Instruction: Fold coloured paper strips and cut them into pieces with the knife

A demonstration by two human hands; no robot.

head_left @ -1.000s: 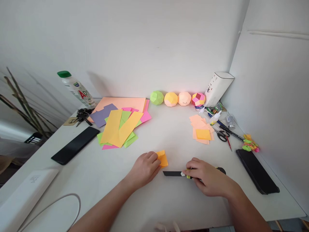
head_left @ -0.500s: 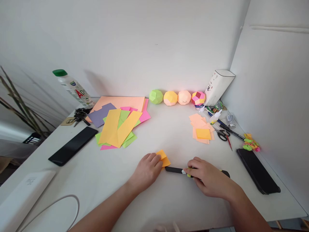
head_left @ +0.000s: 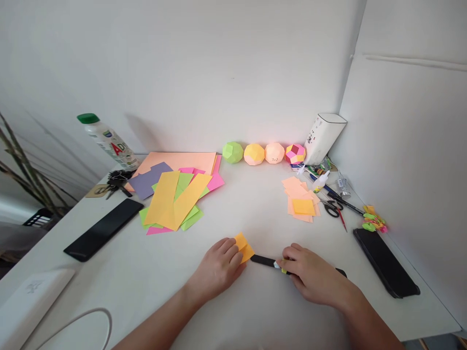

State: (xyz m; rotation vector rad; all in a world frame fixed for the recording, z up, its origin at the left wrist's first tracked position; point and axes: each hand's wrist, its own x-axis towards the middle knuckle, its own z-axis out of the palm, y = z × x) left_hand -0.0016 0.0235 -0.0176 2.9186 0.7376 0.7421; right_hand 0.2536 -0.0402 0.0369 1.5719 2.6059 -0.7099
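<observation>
My left hand (head_left: 219, 267) is closed on a small folded orange sheet of paper (head_left: 245, 247), whose creased end sticks out past the fingers. In my right hand (head_left: 310, 274) is a box cutter with a long black blade (head_left: 263, 261) and a yellow-green part near the fingertips. Its blade lies low over the table and points left, the tip right at the paper's lower right edge. I cannot tell whether the tip touches the paper. Most of the cutter's handle is hidden under my right hand.
Coloured paper sheets (head_left: 164, 199) lie at the back left, peach and yellow squares (head_left: 302, 206) at the back right. Several paper balls (head_left: 254, 154) line the wall. Scissors (head_left: 331, 209), a glue bottle (head_left: 321, 181), a black phone (head_left: 386, 262) and a black slab (head_left: 104, 228) lie around.
The view has tilted up a little, so everything sits lower in it. Both hands keep their hold on the paper and the box cutter, with hardly any motion.
</observation>
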